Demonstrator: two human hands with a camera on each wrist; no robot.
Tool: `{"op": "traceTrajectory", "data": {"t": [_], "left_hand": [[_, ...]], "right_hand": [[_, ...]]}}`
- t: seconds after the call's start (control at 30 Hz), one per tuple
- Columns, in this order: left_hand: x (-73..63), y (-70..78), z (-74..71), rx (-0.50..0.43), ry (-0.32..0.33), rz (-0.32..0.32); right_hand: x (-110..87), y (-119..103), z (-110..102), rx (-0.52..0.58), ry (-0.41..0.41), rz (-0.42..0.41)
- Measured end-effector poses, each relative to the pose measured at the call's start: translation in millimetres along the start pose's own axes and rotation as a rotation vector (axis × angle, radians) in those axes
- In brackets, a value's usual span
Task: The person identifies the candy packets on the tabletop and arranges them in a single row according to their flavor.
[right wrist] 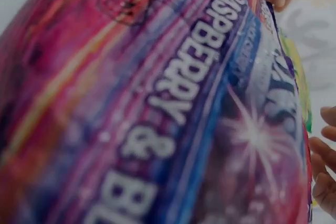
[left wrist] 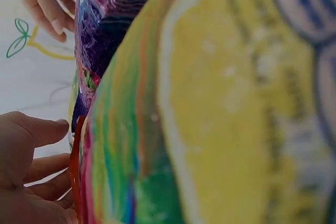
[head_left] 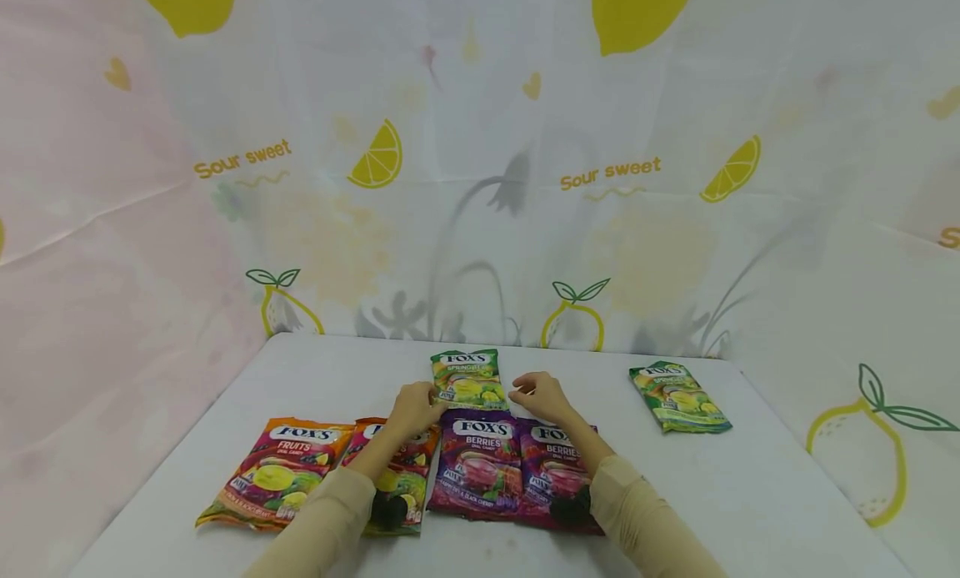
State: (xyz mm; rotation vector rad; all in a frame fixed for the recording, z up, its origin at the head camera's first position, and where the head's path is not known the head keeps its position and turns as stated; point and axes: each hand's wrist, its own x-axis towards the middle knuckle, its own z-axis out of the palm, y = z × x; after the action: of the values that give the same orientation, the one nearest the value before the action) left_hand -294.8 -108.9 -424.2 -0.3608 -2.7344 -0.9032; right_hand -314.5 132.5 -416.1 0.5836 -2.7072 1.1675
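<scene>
A green FOX'S Spring Tea candy bag (head_left: 468,382) lies flat at the back middle, between the hands. My left hand (head_left: 414,408) is at its lower left, thumb near the bag's corner; in the left wrist view its thumb and fingers (left wrist: 47,129) are spread apart. My right hand (head_left: 543,396) hovers just right of the bag, fingers loosely bent and holding nothing. Whether the left thumb touches the bag is unclear. Just in front lie two purple Berries bags (head_left: 480,461), the right one partly under the right wrist.
Two red-orange Fruits bags (head_left: 281,474) lie at the left, one partly behind the left forearm. Another green Spring Tea bag (head_left: 678,397) lies tilted at the far right. The white table (head_left: 780,495) ends at a lemon-printed cloth backdrop (head_left: 465,253).
</scene>
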Motion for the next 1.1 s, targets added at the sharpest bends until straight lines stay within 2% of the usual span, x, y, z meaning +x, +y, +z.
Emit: {"op": "traceTrajectory", "data": {"t": [0.07,0.13,0.17,0.23,0.3,0.4,0.43,0.47,0.53,0.63,0.67,0.73,0.87,0.9,0.97,1.1], "left_hand": [[2.2,-1.4,0.6,0.014,-0.016,-0.022],[3.8,-1.9,0.9,0.032,-0.039,-0.055],[4.2,-2.3,1.0,0.039,-0.052,-0.071],[4.9,-3.2,1.5,0.052,-0.078,-0.101],[5.7,-3.5,2.1,0.065,-0.098,-0.125],[7.3,-2.2,2.3,0.053,-0.106,-0.144],[7.8,-1.5,2.0,0.048,-0.105,-0.146],[8.2,-0.3,1.4,0.034,-0.106,-0.152],[8.7,1.8,0.0,0.021,-0.104,-0.152],[10.0,3.0,-2.4,-0.02,-0.108,-0.147],[10.9,3.0,-3.2,-0.049,-0.117,-0.156],[13.1,1.6,-4.4,-0.112,-0.122,-0.185],[19.5,-3.1,-5.7,-0.245,-0.078,-0.307],[21.1,-4.2,-6.1,-0.275,-0.054,-0.341],[24.1,-5.4,-7.7,-0.347,-0.021,-0.404],[29.0,-6.8,-11.8,-0.471,-0.009,-0.483]], "right_hand": [[2.7,1,3,-0.019,-0.021,0.025],[8.8,12,10,-0.035,-0.043,0.036],[10.6,15,11,-0.055,-0.057,0.02],[23.9,50,28,-0.057,-0.071,-0.043],[41.2,94,50,-0.067,-0.066,-0.111],[56.7,128,72,-0.075,-0.08,-0.078],[57.7,127,73,-0.071,-0.083,-0.07],[56.0,116,70,-0.068,-0.091,-0.009],[46.1,80,56,-0.051,-0.102,0.102],[32.1,32,37,0.02,-0.087,0.205],[27.6,16,32,0.035,-0.086,0.268],[24.3,4,30,0.077,-0.066,0.303],[34.3,12,35,0.162,-0.018,0.334],[42.3,27,40,0.203,0.003,0.288],[49.6,30,40,0.248,0.018,0.303],[54.4,19,35,0.327,0.018,0.371]]}}
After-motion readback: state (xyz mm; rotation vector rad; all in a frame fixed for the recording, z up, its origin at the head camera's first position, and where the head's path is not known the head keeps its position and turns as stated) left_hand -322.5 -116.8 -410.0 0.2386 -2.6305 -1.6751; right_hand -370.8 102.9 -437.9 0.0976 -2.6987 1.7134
